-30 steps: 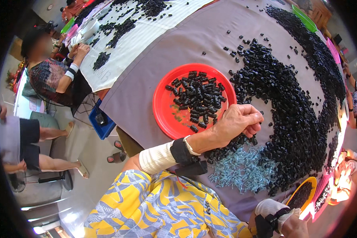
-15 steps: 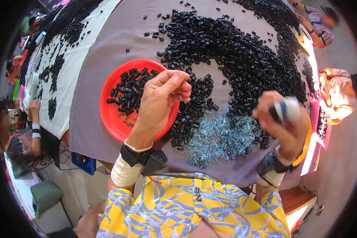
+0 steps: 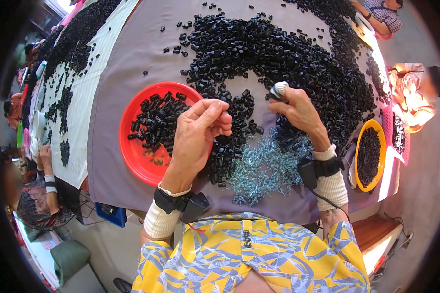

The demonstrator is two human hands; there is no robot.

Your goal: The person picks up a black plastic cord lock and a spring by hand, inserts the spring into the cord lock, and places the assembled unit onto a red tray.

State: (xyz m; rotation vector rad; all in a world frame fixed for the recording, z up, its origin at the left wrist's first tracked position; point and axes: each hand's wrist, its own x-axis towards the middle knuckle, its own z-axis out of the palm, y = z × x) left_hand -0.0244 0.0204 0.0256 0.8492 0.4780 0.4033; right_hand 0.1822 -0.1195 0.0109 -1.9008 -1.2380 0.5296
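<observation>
Left hand: moved off the red plate, fingertips pinched, contents unclear. Right hand: now lowered over black parts, gripping small white piece.

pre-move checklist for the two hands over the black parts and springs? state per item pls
1. Left hand pinch: fingertips pressed together above the red plate's right edge; whether a part sits between them: cannot tell.
2. Right hand grip: closed round a small white-tipped object: ok.
3. Red plate has room: black parts cover its upper middle, its lower area is bare: ok.
4. Supply of loose black parts: large heap on the grey cloth under both hands: ok.
5. Pile of metal springs: lies between the wrists, uncovered: ok.
6. Hands apart: a gap shows between them, no overlap: ok.
</observation>
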